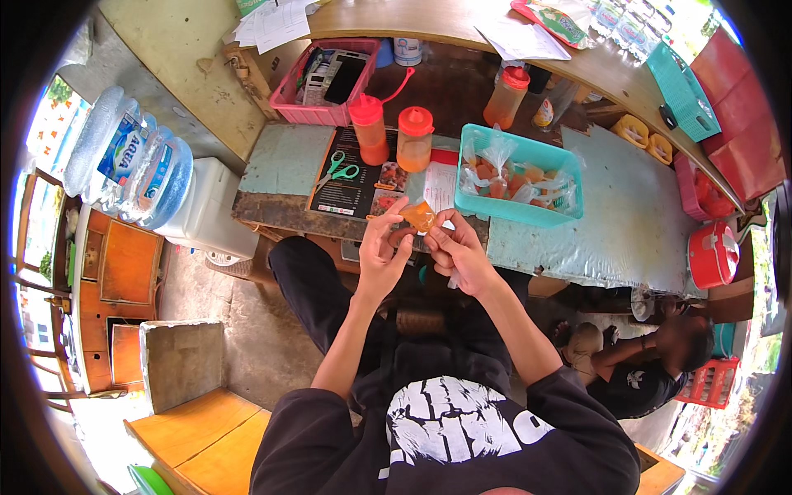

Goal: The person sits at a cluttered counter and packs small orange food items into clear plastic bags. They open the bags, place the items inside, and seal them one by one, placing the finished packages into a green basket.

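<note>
A small clear plastic bag of orange sauce [419, 216] is up in front of the table's near edge. My right hand [459, 250] pinches it at its right end between thumb and fingers. Beside it, my left hand [385, 250] has its fingers spread; whether a fingertip touches the bag is hard to tell. Just beyond are two red-capped squeeze bottles, one with red-orange sauce [373, 145] and one partly full of orange sauce [414, 145]. Green-handled scissors [337, 170] lie on a dark printed menu [346, 197]. To the right, a turquoise plastic basket [520, 210] holds several tied sauce bags [498, 179].
A pink basket [309, 111] with a phone and calculator stands at the back left. Another sauce bottle [504, 102] is under the raised shelf [396, 18]. Large water bottles [127, 158] stand left. A red cooler jug [711, 255] and a seated person [643, 371] are at right.
</note>
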Motion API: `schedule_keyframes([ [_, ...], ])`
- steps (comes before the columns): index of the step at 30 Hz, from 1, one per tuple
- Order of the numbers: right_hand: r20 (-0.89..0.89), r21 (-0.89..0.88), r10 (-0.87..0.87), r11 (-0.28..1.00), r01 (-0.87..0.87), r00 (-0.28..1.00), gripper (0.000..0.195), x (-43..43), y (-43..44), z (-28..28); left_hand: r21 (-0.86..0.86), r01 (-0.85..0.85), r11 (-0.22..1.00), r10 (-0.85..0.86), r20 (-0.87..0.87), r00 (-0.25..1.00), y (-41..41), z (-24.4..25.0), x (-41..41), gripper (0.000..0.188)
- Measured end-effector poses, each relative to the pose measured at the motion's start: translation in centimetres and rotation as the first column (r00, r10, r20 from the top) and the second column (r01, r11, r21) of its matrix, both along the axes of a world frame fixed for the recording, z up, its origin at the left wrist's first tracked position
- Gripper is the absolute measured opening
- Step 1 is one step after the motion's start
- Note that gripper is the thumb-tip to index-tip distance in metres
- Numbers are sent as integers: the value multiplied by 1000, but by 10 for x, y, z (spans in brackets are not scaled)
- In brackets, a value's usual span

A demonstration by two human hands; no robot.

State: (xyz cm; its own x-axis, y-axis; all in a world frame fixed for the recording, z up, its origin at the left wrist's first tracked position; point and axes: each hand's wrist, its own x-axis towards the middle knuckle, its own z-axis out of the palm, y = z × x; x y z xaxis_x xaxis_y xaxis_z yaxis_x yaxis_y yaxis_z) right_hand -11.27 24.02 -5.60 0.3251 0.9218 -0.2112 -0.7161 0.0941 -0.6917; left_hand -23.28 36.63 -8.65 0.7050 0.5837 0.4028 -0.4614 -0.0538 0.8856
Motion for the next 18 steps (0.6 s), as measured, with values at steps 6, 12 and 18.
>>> schedule_keyframes([
  [6, 8, -16, 202, 979, -202, 979, 10, 11, -11, 18, 70, 60, 996, -63, 48, 997, 1, 0, 0, 65],
  [12, 68, -75, 268, 962, -263, 961, 12, 14, -7, 34, 89, 146, 985, -131, -159, 979, 21, 2, -5, 41],
  [18, 598, -290, 285, 948, -129, 749, 13, 12, 1, 34, 326, 184, 927, -87, -289, 953, 26, 26, -5, 31],
])
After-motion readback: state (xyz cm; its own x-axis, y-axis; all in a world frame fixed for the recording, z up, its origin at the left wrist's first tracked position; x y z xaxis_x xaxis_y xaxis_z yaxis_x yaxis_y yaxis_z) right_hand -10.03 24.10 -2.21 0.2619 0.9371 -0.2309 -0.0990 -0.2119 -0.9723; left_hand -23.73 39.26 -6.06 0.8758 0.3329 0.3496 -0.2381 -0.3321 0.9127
